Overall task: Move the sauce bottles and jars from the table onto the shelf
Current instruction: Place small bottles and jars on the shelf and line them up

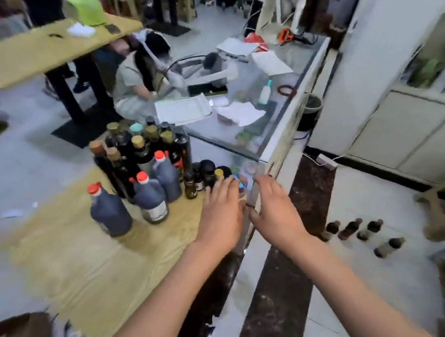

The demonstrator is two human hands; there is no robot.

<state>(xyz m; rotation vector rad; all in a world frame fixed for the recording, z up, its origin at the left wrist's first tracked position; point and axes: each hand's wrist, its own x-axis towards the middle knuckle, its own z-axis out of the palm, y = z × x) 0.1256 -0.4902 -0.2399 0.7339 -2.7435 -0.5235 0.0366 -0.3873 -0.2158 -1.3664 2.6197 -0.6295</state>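
Observation:
A cluster of dark sauce bottles (135,151) stands on the wooden table (89,263). In front of it are three red-capped jugs; the nearest jug (109,210) is at the left. Small dark jars (204,173) line the table's right edge. My left hand (221,213) and my right hand (274,209) reach side by side toward a small item with a blue top (239,183) between them. Fingers are spread and neither hand holds anything. The item is mostly hidden by my fingers.
A glass counter (276,126) with papers and a small white bottle runs to the right of the table. A person crouches behind the bottles. Several small dark bottles (357,230) lie on the floor at right. A white cabinet (414,116) with shelves stands at right.

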